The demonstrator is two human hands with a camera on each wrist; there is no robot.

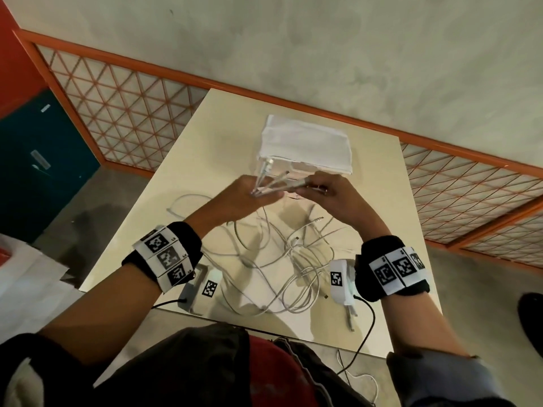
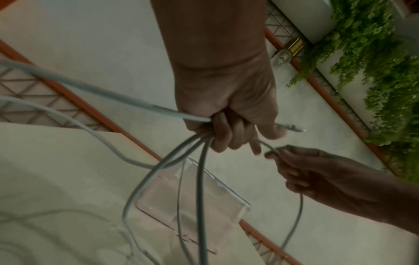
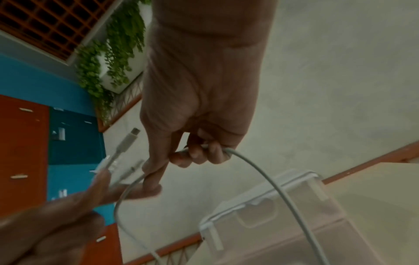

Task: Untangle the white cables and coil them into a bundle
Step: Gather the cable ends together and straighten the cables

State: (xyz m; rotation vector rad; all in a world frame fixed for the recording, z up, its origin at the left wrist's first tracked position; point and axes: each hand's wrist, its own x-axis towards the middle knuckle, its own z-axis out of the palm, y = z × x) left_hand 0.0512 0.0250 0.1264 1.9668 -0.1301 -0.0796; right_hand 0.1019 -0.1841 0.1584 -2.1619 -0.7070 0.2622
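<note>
Several white cables [image 1: 282,259] lie tangled on the beige table [image 1: 390,207], their ends gathered upward. My left hand [image 1: 249,195] grips a bunch of cable ends, its fingers curled round them [image 2: 226,132], and the plugs stick out above the fist [image 1: 264,171]. My right hand [image 1: 326,189] holds one cable end close beside the left hand; in the right wrist view its fingers [image 3: 199,154] curl round that cable [image 3: 267,179]. The strands hang from both hands down to the tangle [image 2: 199,197].
A folded white cloth [image 1: 305,142] lies over a clear plastic box [image 3: 294,215] behind the hands. Two white devices with black-and-white markers [image 1: 205,286] [image 1: 338,280] sit near the table's front edge, with black leads. An orange lattice railing [image 1: 123,92] runs behind the table.
</note>
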